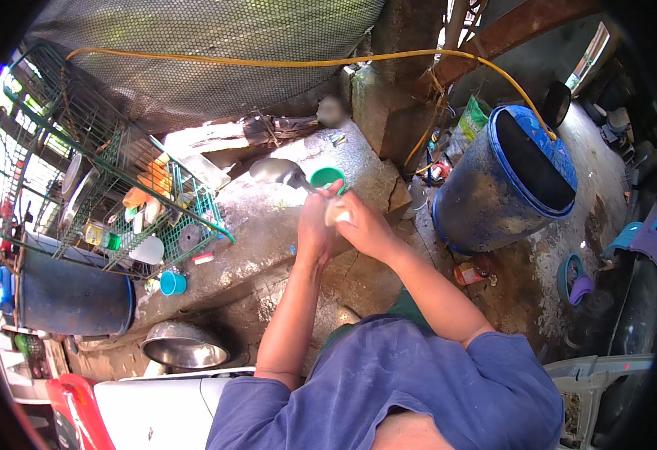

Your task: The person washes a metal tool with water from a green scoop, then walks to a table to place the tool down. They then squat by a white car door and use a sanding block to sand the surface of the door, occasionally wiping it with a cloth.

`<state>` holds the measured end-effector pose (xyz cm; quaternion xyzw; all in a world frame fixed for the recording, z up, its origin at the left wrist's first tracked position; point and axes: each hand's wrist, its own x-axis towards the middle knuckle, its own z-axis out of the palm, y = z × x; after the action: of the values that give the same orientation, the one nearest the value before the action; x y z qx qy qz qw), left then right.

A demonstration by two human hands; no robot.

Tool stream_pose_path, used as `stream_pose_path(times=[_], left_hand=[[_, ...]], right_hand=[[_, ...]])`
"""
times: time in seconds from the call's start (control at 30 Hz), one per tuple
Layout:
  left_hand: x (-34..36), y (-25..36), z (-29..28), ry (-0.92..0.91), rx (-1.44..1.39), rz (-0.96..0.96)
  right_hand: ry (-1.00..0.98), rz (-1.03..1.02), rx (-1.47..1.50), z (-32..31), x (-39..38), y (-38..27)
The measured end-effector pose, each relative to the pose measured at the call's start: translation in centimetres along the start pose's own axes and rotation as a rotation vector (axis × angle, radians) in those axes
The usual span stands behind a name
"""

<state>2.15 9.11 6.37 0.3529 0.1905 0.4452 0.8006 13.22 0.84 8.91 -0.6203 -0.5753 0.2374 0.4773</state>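
Out in front of me my left hand (315,225) is closed on the handle of a dark round pan or ladle (274,169), held over the concrete ledge (250,210). My right hand (362,229) is closed on a small pale yellow item (336,213), perhaps a sponge, pressed near that handle. A green cup (327,174) is just beyond my fingers; whether it rests on the ledge or is touched, I cannot tell.
A green wire rack (96,187) with utensils stands left, near a teal mug (173,283), a steel bowl (184,345) and a white appliance (148,412). At right are a blue barrel (478,195) with a yellow hose (298,61) and plastic basins (572,277).
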Motion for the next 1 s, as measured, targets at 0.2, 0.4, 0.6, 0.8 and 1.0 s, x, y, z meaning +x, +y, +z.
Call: stream_pose_path(times=[0.2, 0.4, 0.6, 0.8, 1.0], left_hand=[[0.7, 3.0, -2.5, 0.088, -0.194, 0.056], [0.5, 5.4, -2.5, 0.051, 0.136, -0.09], [-2.1, 7.5, -1.2, -0.1, 0.364, -0.449], [-3.7, 5.5, -0.4, -0.154, 0.612, -0.396], [-5.3, 5.7, -1.0, -0.086, 0.578, -0.436]], right_hand=[[-0.18, -0.041, -0.179, -0.1, -5.1, 1.0], [0.061, -0.247, -0.265, -3.3, -2.0, -0.8], [0.021, -0.546, -0.379, -4.9, 3.0, -4.3], [-0.03, -0.632, -0.534, -2.9, 3.0, -2.7], [0.087, -0.497, -0.436, -1.8, 2.9, -1.1]])
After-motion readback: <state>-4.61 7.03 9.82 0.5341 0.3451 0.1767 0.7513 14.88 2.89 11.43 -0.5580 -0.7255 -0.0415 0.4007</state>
